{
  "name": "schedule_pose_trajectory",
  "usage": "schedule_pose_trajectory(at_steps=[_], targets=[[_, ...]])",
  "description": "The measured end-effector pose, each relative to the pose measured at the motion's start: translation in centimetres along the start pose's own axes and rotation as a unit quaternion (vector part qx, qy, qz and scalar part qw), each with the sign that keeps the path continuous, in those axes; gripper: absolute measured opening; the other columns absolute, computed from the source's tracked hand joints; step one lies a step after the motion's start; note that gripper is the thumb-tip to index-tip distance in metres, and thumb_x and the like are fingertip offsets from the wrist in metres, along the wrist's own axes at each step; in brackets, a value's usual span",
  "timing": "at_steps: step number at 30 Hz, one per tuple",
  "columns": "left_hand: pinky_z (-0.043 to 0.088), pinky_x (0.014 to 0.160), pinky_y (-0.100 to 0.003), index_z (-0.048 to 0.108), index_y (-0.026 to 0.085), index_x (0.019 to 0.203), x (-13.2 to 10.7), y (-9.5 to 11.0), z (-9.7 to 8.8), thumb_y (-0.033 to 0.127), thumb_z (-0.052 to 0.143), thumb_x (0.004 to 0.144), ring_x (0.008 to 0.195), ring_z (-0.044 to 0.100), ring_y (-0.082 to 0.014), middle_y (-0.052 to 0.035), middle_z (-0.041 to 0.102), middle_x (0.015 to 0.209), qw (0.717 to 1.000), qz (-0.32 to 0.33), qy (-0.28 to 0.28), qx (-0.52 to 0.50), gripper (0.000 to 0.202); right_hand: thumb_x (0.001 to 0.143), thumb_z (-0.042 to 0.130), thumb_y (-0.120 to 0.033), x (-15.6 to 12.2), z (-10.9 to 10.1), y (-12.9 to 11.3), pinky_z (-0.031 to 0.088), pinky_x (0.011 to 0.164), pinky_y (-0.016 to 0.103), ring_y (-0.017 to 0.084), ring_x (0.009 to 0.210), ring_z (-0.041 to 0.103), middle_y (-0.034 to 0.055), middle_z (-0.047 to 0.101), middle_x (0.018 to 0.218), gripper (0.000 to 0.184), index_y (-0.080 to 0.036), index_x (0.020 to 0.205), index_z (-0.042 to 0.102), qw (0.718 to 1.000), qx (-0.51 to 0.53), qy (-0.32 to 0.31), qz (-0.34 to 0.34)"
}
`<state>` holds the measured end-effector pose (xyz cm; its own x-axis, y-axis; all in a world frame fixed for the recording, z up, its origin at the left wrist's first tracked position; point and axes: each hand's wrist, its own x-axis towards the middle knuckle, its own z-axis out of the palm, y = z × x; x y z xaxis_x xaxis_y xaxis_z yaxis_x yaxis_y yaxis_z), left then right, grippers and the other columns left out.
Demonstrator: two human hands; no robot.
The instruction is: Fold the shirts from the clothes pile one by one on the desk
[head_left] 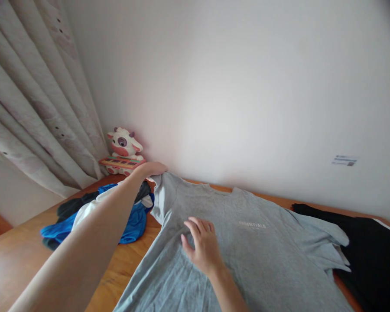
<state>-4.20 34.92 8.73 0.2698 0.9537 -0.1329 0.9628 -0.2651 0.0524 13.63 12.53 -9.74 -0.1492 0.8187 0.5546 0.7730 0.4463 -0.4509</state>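
Observation:
A grey T-shirt (263, 251) with "ESSENTIALS" printed on its chest lies spread out, its collar toward the wall. My left hand (157, 167) reaches to the far left and grips the shirt's left-side sleeve near the shoulder, lifting it a little; its fingertips are partly hidden. Over the left part of the chest is my right hand (201, 242), palm down with fingers apart and slightly bent. It holds nothing, and whether it touches the cloth I cannot tell.
A wooden surface (117, 277) carries the clothes. Blue, white and dark garments (136, 223) lie crumpled at left. Behind them stands a cow toy with a keyboard (123, 151). Black clothing (370, 251) lies at right. A wall (230, 86) bounds the back, and a curtain (35, 86) hangs left.

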Motion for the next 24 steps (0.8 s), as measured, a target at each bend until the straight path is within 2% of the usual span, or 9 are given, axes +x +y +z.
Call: schedule_pose_trajectory(at_steps=[3,5,7,9,12,14,19,21,24], targets=[[0.058,0.071,-0.031,0.076,0.018,0.107,-1.6,1.7,0.1,0.051,0.048,0.094,0.077,0.074,-0.0223,-0.0091,0.079,0.092,0.995,0.000,-0.055,-0.078,0.045,0.090,0.062,-0.038,0.3,0.5,-2.6,0.041,0.105,0.048,0.029,0.124,0.056,0.0131,0.062,0.135,0.045,-0.022,0.132,0.056,0.999,0.040,-0.027,-0.019],[0.058,0.068,-0.031,0.076,0.019,0.100,-2.9,2.0,-0.2,0.053,0.068,0.082,0.072,0.072,-0.0221,-0.0071,0.078,0.084,0.976,0.016,-0.142,-0.165,0.039,0.086,0.068,-0.043,0.0,1.2,-3.8,0.039,0.108,0.052,0.032,0.129,0.054,0.0151,0.060,0.138,0.058,-0.022,0.137,0.053,0.997,0.055,-0.055,-0.006],[0.057,0.065,-0.030,0.075,0.019,0.087,-4.0,1.8,-0.7,0.038,0.086,0.065,0.068,0.069,-0.0208,-0.0048,0.076,0.076,0.942,0.024,-0.215,-0.256,0.032,0.081,0.073,-0.042,-0.5,1.9,-4.2,0.037,0.111,0.056,0.034,0.129,0.054,0.0162,0.061,0.138,0.063,-0.021,0.138,0.053,0.994,0.074,-0.077,0.014],[0.054,0.060,-0.027,0.069,0.018,0.076,-4.5,1.7,-1.3,0.023,0.088,0.059,0.062,0.065,-0.0174,-0.0013,0.071,0.067,0.927,0.019,-0.220,-0.304,0.026,0.081,0.072,-0.038,-0.9,2.5,-3.9,0.036,0.111,0.056,0.034,0.127,0.057,0.0151,0.063,0.135,0.060,-0.022,0.136,0.055,0.989,0.117,-0.081,0.029],[0.050,0.056,-0.024,0.066,0.018,0.077,-4.9,2.2,-1.5,0.022,0.079,0.072,0.058,0.061,-0.0134,0.0014,0.063,0.061,0.927,0.022,-0.167,-0.335,0.015,0.087,0.066,-0.041,-0.7,3.0,-3.0,0.040,0.110,0.050,0.029,0.124,0.059,0.0127,0.065,0.133,0.052,-0.023,0.134,0.056,0.964,0.249,-0.029,0.093],[0.051,0.060,-0.023,0.067,0.018,0.090,-5.1,3.1,-1.0,0.031,0.071,0.083,0.062,0.062,-0.0124,-0.0002,0.066,0.069,0.920,0.040,-0.143,-0.362,0.015,0.089,0.062,-0.051,0.0,2.9,-2.3,0.044,0.108,0.045,0.027,0.125,0.060,0.0132,0.064,0.134,0.056,-0.022,0.136,0.053,0.909,0.373,0.022,0.184],[0.055,0.075,-0.026,0.070,0.021,0.109,-6.2,4.9,1.9,0.062,0.069,0.081,0.082,0.068,-0.0157,-0.0062,0.075,0.101,0.874,0.171,-0.266,-0.369,0.050,0.079,0.059,-0.072,1.8,1.6,-0.1,0.054,0.093,0.044,0.027,0.121,0.065,0.0116,0.066,0.129,0.065,-0.027,0.126,0.056,0.664,0.633,0.123,0.380],[0.055,0.072,-0.026,0.071,0.018,0.106,-6.5,4.8,3.6,0.067,0.076,0.070,0.083,0.069,-0.0186,-0.0078,0.075,0.102,0.903,0.169,-0.278,-0.281,0.060,0.073,0.070,-0.065,2.1,1.1,0.7,0.056,0.087,0.040,0.026,0.112,0.069,0.0082,0.071,0.117,0.054,-0.027,0.110,0.062,0.620,0.653,0.144,0.409],[0.055,0.076,-0.029,0.064,0.019,0.124,-7.0,4.0,6.6,0.065,0.082,0.061,0.095,0.070,-0.0251,-0.0121,0.072,0.121,0.950,0.145,-0.228,-0.158,0.080,0.063,0.083,-0.048,2.0,0.8,1.5,0.056,0.079,0.032,0.022,0.093,0.074,0.0031,0.074,0.093,0.041,-0.024,0.090,0.064,0.607,0.649,0.157,0.431]])
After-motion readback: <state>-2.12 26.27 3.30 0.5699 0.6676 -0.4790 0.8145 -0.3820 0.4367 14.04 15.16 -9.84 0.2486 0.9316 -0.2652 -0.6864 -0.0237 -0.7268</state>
